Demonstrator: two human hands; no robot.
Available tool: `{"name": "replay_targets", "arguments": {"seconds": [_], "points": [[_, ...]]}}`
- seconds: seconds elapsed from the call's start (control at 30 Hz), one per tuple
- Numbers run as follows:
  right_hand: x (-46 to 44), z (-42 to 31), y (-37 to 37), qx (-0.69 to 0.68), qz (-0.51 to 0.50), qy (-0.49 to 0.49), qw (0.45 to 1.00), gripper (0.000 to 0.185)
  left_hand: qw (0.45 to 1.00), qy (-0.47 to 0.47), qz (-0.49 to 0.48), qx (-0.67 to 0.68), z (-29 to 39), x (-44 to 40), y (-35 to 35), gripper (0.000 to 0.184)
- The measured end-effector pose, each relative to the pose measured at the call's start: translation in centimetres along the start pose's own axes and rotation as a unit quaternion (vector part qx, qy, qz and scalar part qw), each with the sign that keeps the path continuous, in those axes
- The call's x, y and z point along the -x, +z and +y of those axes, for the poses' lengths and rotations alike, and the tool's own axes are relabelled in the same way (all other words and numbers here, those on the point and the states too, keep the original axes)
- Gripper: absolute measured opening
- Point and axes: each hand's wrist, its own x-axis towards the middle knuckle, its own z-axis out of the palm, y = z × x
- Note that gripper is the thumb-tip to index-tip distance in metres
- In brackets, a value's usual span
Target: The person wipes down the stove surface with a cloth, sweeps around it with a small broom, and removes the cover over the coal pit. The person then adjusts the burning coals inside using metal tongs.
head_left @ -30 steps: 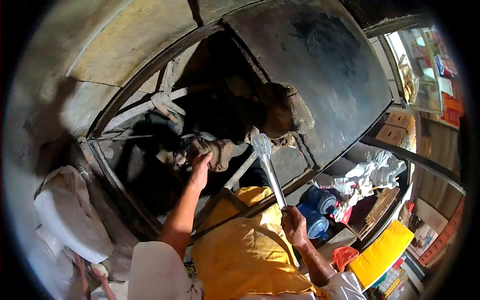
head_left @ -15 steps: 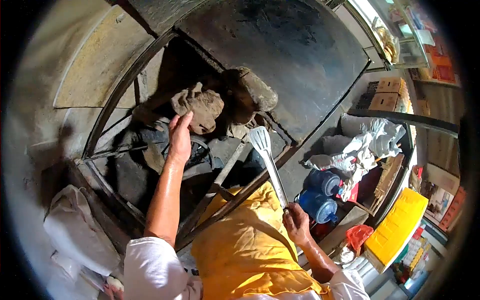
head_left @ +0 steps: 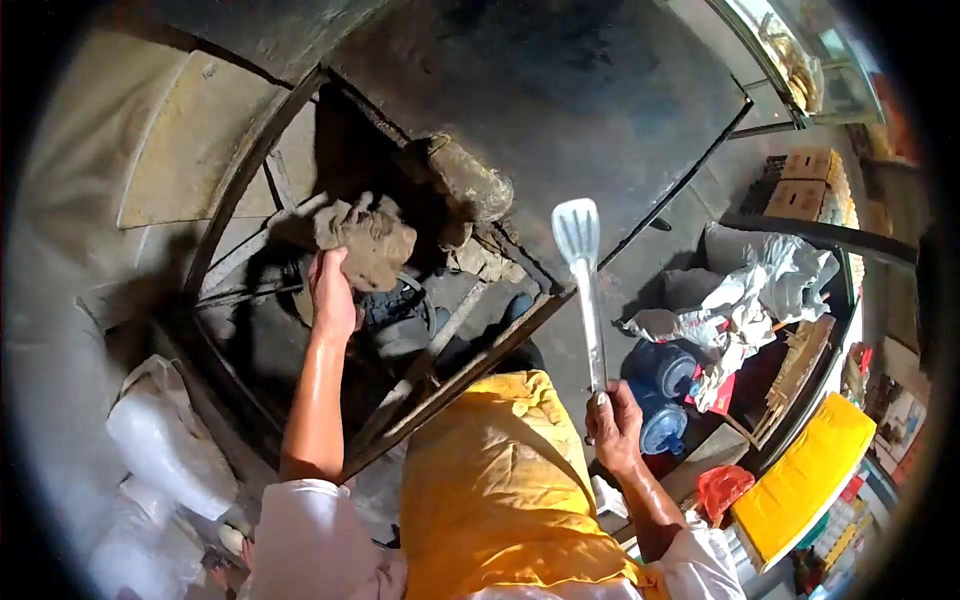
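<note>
Head view: one cloth (head_left: 365, 240), brown-grey, crumpled, thickly folded, ragged along its far edge; pinched in your left hand (head_left: 333, 290), left of centre, above the opening of a dark metal frame (head_left: 505, 340). One turner (head_left: 586, 290), bare metal, slotted blade at the far end, narrow handle; your right hand (head_left: 615, 425) is wrapped round its near end, right of the frame. Your hands are well apart. Hidden: part of your left grip, behind the cloth; the handle's near end, within your right hand. Hard to make out: the frame's far interior, lost in shadow.
</note>
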Motion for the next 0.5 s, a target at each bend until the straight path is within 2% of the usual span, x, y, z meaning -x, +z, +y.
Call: {"name": "replay_targets", "arguments": {"seconds": [0.03, 0.07, 0.1, 0.17, 0.23, 0.3, 0.37, 0.43, 0.5], "points": [[-0.6, -0.6, 0.0, -0.041, 0.004, 0.006, 0.999, 0.011, 0.998, -0.022, 0.028, -0.050, 0.7, 1.0, -0.3, 0.034], [-1.1, -1.4, 0.2, -0.066, 0.020, 0.017, 0.997, 0.011, 0.995, -0.012, 0.054, -0.089, 1.1, 2.1, -0.3, 0.033], [-1.4, -1.8, 0.1, -0.034, 0.019, 0.000, 0.999, 0.011, 0.995, 0.011, -0.018, -0.099, 1.8, 3.1, -1.0, 0.032], [-2.0, -0.9, 0.3, -0.035, 0.042, -0.004, 0.998, 0.012, 0.998, 0.022, 0.022, -0.051, 1.5, 4.9, -2.1, 0.031], [-2.1, -1.8, 1.0, -0.097, 0.019, 0.005, 0.995, 0.013, 0.994, 0.045, -0.096, -0.016, 3.8, 7.2, -2.5, 0.032], [-1.9, -1.8, 1.3, -0.117, 0.002, -0.007, 0.993, 0.013, 0.991, 0.073, -0.112, 0.004, 6.4, 10.0, -0.2, 0.037], [-1.5, -2.0, 1.6, -0.130, 0.007, -0.026, 0.991, 0.014, 0.978, 0.098, -0.182, 0.032, 8.8, 12.7, 1.4, 0.041], [-0.7, -2.4, 1.1, -0.142, 0.013, -0.052, 0.988, 0.014, 0.970, 0.080, -0.219, 0.075, 9.9, 15.0, 2.7, 0.053], [0.2, -1.9, 0.3, -0.118, 0.040, -0.039, 0.991, 0.014, 0.955, 0.066, -0.259, 0.130, 10.4, 16.7, 5.7, 0.057]]}}
